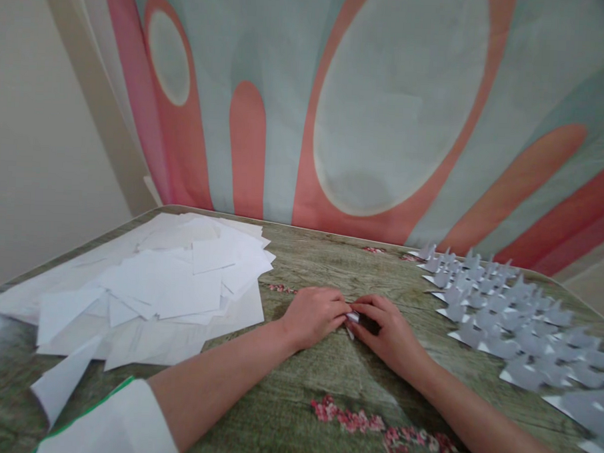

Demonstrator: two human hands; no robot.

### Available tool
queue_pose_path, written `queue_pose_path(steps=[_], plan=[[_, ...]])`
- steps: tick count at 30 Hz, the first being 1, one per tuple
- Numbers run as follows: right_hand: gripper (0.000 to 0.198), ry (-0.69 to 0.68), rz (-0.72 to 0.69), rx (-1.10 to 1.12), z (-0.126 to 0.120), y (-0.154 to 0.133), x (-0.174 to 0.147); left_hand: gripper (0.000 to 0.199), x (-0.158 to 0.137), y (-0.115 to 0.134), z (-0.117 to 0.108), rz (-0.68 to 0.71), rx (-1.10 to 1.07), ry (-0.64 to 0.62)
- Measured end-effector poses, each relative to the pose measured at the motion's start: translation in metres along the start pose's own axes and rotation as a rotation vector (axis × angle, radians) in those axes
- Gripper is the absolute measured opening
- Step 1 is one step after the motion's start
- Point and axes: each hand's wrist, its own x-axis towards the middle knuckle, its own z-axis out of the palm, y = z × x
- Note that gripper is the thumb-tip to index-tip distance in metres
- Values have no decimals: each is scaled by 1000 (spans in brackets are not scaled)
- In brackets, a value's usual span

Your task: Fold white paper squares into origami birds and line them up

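Near the middle of the table, my left hand (318, 315) and my right hand (386, 329) meet over a small folded piece of white paper (353, 316). Both hands have their fingers closed in a pinch on it, left fingers on one side and right thumb and forefinger on the other. Only a bit of the paper shows between the fingertips; its full shape is hidden. Off to the right stand rows of folded white paper figures (521, 316) with pointed tips. To the left lies a loose pile of white paper sheets (184, 285).
The table (294, 400) has a wood-look cover printed with pink flowers (354, 416). One curled sheet (68, 380) sticks out from the pile at the near left. Behind the table's far edge hangs a coral and pale blue patterned backdrop (280, 152).
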Motion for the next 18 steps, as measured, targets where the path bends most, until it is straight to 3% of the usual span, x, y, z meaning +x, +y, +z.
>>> queue_pose_path(steps=[18], plan=[[19,-22,-88,-34,-3,-2,-1,14,0,3,5,143,257,36]])
